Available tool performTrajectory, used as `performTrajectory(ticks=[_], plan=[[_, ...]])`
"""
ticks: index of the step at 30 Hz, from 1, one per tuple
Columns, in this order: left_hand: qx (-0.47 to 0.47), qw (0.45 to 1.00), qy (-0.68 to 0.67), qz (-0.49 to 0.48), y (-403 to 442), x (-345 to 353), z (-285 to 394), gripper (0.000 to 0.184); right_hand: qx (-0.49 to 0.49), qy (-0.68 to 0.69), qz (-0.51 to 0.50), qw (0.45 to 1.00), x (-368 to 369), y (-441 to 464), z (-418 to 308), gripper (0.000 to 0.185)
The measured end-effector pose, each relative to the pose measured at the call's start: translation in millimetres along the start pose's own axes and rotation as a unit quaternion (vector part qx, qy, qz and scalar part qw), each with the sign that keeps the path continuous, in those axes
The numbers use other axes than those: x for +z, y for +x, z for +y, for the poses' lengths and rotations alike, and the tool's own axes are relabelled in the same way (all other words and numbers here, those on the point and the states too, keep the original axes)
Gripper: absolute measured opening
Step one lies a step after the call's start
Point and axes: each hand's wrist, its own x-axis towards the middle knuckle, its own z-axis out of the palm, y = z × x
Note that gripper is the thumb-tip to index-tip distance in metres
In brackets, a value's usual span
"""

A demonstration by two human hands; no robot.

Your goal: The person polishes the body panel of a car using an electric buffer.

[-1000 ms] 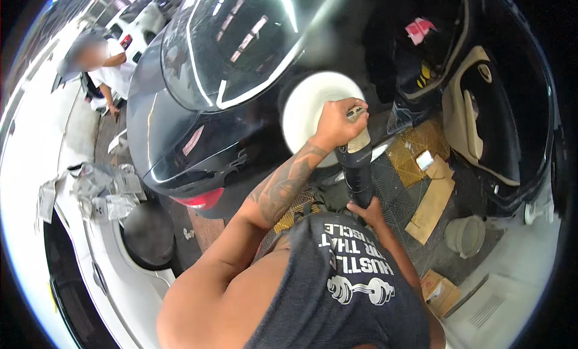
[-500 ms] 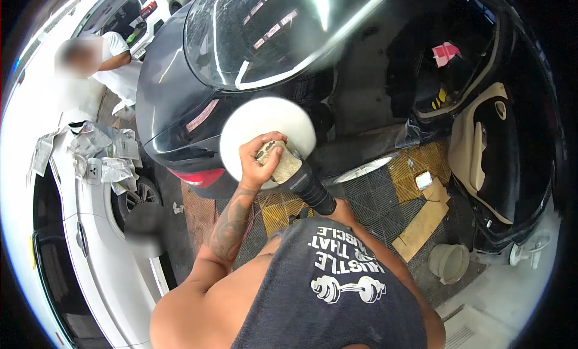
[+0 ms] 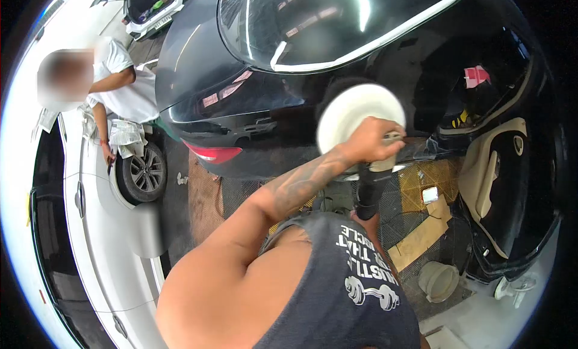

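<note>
A car polisher (image 3: 372, 189) with a wide round white pad (image 3: 344, 117) is held against the side of a black car (image 3: 283, 123), behind its rear window. My left hand (image 3: 374, 139) is closed over the polisher's head, just above the pad. At the rear end of its dark body, my right hand (image 3: 365, 221) wraps round the grip; my shirt hides part of that hand. The pad looks flat on the panel, though its contact face is hidden.
An open car door (image 3: 494, 180) stands at right, with a bucket (image 3: 438, 281) and cardboard strip (image 3: 415, 240) on the matted floor. At left, another person (image 3: 123, 78) leans by a white car (image 3: 99, 228) partly covered with newspaper (image 3: 127, 137).
Both hands and the polisher have moved right along the black car's side, away from the tail light. The other person now reaches down toward the white car.
</note>
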Motion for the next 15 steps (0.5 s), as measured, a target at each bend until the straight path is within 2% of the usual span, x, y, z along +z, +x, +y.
performTrajectory(ticks=[2,5,6,7,9,10,12,13,14,15], plan=[[-0.009,0.999,-0.006,-0.034,16.3,12.6,-0.3,0.027,0.037,0.015,0.055,0.998,-12.7,-8.2,-28.1,0.056],[-0.023,0.999,-0.007,-0.036,14.6,7.8,0.8,0.026,0.035,0.132,-0.004,0.991,-19.7,-14.7,-55.7,0.051],[-0.017,1.0,-0.005,-0.021,7.3,-1.5,0.8,0.025,0.038,0.132,-0.005,0.99,-15.3,-13.1,-52.4,0.051],[-0.01,1.0,-0.002,-0.007,-1.1,-11.9,0.9,0.024,0.072,0.082,-0.048,0.993,-9.9,-10.7,-44.3,0.066],[-0.011,1.0,-0.011,0.001,-20.7,-37.2,2.6,0.024,0.05,-0.008,-0.034,0.998,17.8,-15.2,-29.0,0.08],[-0.009,1.0,-0.018,0.016,-31.4,-52.3,4.8,0.024,0.055,-0.007,-0.032,0.998,24.9,-20.6,-39.6,0.08],[-0.033,0.999,-0.015,-0.002,-51.8,-82.9,8.1,0.024,0.004,0.021,-0.106,0.994,38.9,-26.3,-62.1,0.078],[-0.044,0.999,-0.011,0.003,-63.2,-96.4,8.9,0.024,-0.046,0.03,-0.095,0.994,60.6,-29.8,-53.2,0.074],[-0.056,0.998,-0.008,0.006,-75.0,-110.9,10.0,0.025,-0.039,0.032,-0.089,0.995,96.6,-29.9,-25.5,0.074],[-0.061,0.998,0.0,0.011,-86.1,-127.2,11.1,0.025,-0.041,0.012,-0.094,0.995,107.7,-36.4,-32.0,0.071]])
